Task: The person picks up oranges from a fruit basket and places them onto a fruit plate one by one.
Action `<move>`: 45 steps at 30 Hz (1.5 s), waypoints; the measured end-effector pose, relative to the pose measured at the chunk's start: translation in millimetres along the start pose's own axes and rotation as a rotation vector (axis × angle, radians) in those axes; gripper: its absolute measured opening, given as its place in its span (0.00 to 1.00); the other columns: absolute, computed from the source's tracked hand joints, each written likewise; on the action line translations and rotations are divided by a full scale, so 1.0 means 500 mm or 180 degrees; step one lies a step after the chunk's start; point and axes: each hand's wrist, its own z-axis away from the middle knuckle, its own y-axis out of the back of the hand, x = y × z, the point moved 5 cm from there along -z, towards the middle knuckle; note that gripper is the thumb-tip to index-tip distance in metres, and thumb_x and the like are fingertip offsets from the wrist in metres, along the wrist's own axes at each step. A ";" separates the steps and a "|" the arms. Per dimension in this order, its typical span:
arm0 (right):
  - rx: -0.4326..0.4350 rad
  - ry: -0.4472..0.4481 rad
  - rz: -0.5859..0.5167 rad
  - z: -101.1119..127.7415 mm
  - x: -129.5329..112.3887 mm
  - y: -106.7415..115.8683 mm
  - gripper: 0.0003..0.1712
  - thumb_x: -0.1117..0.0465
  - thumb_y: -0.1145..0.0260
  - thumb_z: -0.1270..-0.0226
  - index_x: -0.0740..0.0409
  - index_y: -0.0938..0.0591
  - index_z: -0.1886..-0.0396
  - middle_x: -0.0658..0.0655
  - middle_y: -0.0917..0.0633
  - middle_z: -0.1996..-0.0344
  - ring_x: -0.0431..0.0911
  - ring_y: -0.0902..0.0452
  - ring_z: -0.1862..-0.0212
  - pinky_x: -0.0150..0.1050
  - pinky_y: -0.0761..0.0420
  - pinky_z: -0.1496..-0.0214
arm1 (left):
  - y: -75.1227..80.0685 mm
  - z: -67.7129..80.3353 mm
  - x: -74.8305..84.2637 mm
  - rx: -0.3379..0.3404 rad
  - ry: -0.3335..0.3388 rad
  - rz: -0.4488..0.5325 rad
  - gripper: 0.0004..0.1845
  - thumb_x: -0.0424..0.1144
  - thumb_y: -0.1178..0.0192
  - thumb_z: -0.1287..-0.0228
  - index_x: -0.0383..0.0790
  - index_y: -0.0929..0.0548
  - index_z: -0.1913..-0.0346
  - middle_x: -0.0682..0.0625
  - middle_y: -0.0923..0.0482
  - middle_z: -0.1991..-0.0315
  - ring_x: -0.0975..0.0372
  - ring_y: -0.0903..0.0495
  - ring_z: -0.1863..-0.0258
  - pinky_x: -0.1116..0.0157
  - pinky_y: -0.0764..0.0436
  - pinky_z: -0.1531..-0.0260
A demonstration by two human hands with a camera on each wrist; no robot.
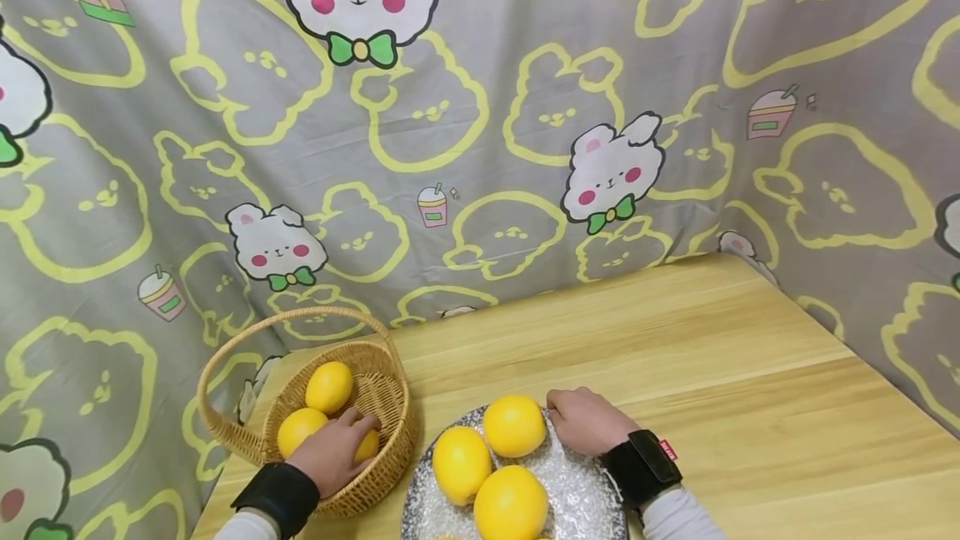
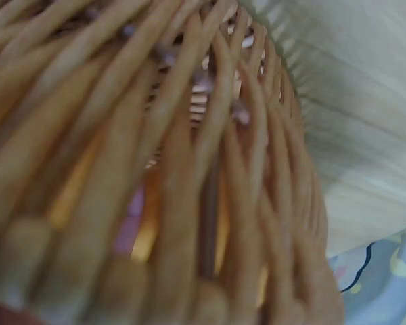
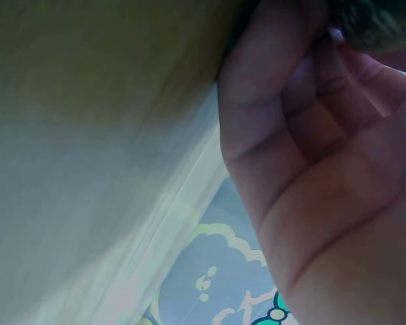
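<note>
Left hand [image 1: 333, 450], reaching into the wicker basket [image 1: 390, 432]: its fingers curl over a lemon [image 1: 368, 446] that lies directly beneath them against the basket's near-right wall, mostly hidden by the hand. Two more lemons lie in the basket just beyond the fingertips, one [image 1: 300, 430] touching the hand's far-left side and the other [image 1: 328, 387] farther away toward the back wall. The left wrist view shows only blurred wicker [image 2: 189, 203] at close range.

Right hand [image 1: 587, 421], resting on the far-right rim of the speckled plate [image 1: 577, 494]: its fingers are bent and held close together, their tips at the edge of the nearest plate lemon [image 1: 513, 424], which lies just to their left. Whether they pinch anything cannot be told; the right wrist view shows only the palm [image 3: 338, 203] with folded fingers. Two further lemons [image 1: 461, 464] [image 1: 511, 503] sit nearer the person, touching one another. All the fruits are nearly round, with no clear long axis. The right hand is nearer the plate fruit, the left nearer the basket.

Basket and plate stand side by side on a pale wooden table [image 1: 712, 357]. A grey cloth [image 1: 480, 132] printed with rabbits hangs behind and around it.
</note>
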 end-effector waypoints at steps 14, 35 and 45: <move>0.0010 0.0042 -0.0038 0.001 -0.001 -0.003 0.11 0.65 0.47 0.20 0.55 0.18 0.61 0.52 0.27 0.80 0.43 0.34 0.77 0.38 0.33 0.69 | 0.004 0.006 0.001 -0.0047 -0.0206 -0.0156 0.22 0.49 0.28 0.37 0.45 0.20 0.45 0.49 0.23 0.58 0.56 0.20 0.71 0.57 0.16 0.69; 0.0040 0.0103 -0.0067 0.004 0.000 -0.003 0.12 0.65 0.48 0.20 0.55 0.20 0.64 0.51 0.31 0.81 0.43 0.39 0.79 0.35 0.38 0.73 | 0.100 0.050 0.024 0.0698 0.0047 -0.0093 0.20 0.60 0.34 0.33 0.56 0.17 0.44 0.55 0.19 0.49 0.61 0.15 0.60 0.63 0.16 0.64; -0.0013 0.0032 -0.0100 0.003 -0.002 -0.004 0.12 0.65 0.48 0.20 0.54 0.19 0.62 0.51 0.28 0.81 0.42 0.36 0.79 0.35 0.36 0.73 | 0.138 0.086 0.077 0.1446 -0.0433 -0.0306 0.22 0.56 0.25 0.43 0.56 0.16 0.47 0.57 0.17 0.52 0.65 0.14 0.60 0.67 0.15 0.65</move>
